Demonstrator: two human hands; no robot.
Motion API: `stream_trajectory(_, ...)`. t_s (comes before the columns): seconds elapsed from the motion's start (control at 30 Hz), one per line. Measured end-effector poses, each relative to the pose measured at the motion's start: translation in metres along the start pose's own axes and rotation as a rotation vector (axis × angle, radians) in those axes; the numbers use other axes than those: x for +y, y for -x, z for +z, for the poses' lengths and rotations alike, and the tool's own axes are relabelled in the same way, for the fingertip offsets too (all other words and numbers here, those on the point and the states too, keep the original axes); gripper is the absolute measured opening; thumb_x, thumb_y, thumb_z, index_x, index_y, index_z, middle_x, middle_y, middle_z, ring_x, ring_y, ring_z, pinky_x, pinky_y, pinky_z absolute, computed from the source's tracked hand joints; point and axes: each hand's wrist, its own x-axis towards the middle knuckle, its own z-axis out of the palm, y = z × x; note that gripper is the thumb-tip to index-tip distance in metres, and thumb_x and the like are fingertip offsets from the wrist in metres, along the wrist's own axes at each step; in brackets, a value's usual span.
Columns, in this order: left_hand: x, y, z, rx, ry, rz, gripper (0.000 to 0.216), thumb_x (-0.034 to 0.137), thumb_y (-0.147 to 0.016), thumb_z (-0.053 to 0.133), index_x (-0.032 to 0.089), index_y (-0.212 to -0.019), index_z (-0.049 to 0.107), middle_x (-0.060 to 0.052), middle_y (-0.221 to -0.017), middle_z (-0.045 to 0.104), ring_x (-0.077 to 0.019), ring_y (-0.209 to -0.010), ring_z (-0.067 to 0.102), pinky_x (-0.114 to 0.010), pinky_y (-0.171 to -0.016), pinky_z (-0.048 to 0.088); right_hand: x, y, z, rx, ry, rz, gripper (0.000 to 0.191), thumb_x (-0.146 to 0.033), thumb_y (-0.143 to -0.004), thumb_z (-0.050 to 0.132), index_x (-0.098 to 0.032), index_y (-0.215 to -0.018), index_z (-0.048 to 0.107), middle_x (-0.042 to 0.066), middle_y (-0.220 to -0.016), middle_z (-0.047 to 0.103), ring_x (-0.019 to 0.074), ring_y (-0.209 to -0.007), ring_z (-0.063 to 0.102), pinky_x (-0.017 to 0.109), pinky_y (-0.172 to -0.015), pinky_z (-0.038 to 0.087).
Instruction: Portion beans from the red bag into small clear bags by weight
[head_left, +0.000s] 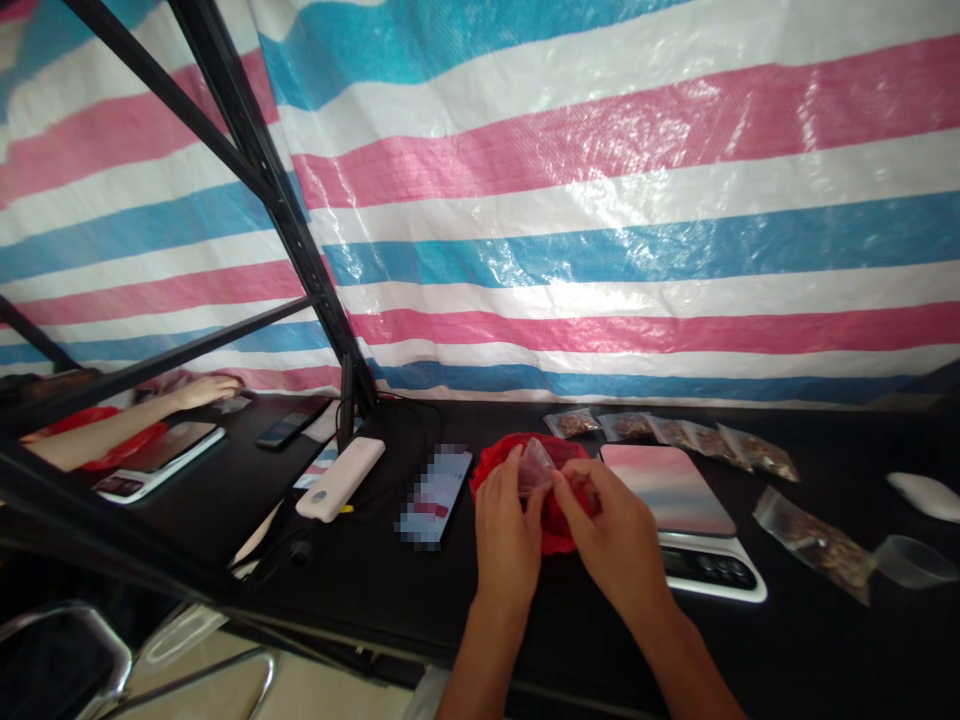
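My left hand and my right hand meet over a red plastic bag on the black table. Between the fingertips of both hands is a small clear plastic pouch, pinched from either side. The red bag lies crumpled under and behind the hands. A digital kitchen scale with a shiny plate sits just right of my right hand.
Several small filled pouches lie behind the scale, another pouch to its right, near a clear cup. A phone and white power bank lie left. Another person's arm rests beside a second scale, beyond a black frame post.
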Motion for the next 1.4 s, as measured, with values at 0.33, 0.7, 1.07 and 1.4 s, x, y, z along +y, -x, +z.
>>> stream_trajectory(0.33, -0.006, -0.001, 0.001, 0.078, -0.030, 0.155, 0.033, 0.014, -0.097, 0.057, 0.020, -0.128, 0.065, -0.011, -0.122, 0.074, -0.0277, -0.113, 0.069, -0.049, -0.101, 0.055, 0.017, -0.007, -0.016, 0.114, -0.016, 0.041, 0.017, -0.036, -0.094, 0.057, -0.023, -0.093, 0.068, 0.002, -0.085, 0.072, 0.0162, -0.063, 0.060, 0.030, -0.064, 0.049)
stream_trajectory(0.7, 0.003, 0.002, -0.006, 0.024, -0.188, 0.315, 0.040, 0.016, -0.100, 0.052, 0.025, -0.138, 0.061, -0.010, -0.127, 0.068, -0.0288, -0.122, 0.060, -0.052, -0.106, 0.050, 0.020, 0.000, -0.013, -0.071, -0.145, 0.083, 0.028, -0.035, -0.095, 0.057, -0.025, -0.120, 0.065, 0.003, -0.099, 0.074, 0.0165, -0.078, 0.066, 0.031, -0.076, 0.054)
stream_trajectory(1.07, 0.009, 0.001, -0.009, 0.045, -0.078, 0.322, 0.041, 0.023, -0.100, 0.055, 0.029, -0.141, 0.058, -0.011, -0.138, 0.059, -0.0279, -0.129, 0.058, -0.050, -0.107, 0.052, 0.090, -0.027, -0.114, 0.514, 0.405, 0.395, 0.028, -0.036, -0.083, 0.057, -0.019, -0.100, 0.071, 0.011, -0.087, 0.074, 0.0238, -0.068, 0.062, 0.035, -0.063, 0.042)
stream_trajectory(1.4, 0.003, 0.001, -0.015, 0.057, -0.029, 0.309, 0.034, 0.017, -0.099, 0.051, 0.024, -0.130, 0.063, -0.012, -0.131, 0.057, -0.0260, -0.125, 0.059, -0.051, -0.107, 0.053, 0.119, -0.012, -0.146, 0.369, 0.851, 0.435, 0.037, -0.030, -0.091, 0.050, -0.018, -0.113, 0.078, 0.020, -0.121, 0.069, 0.0404, -0.105, 0.059, 0.052, -0.082, 0.044)
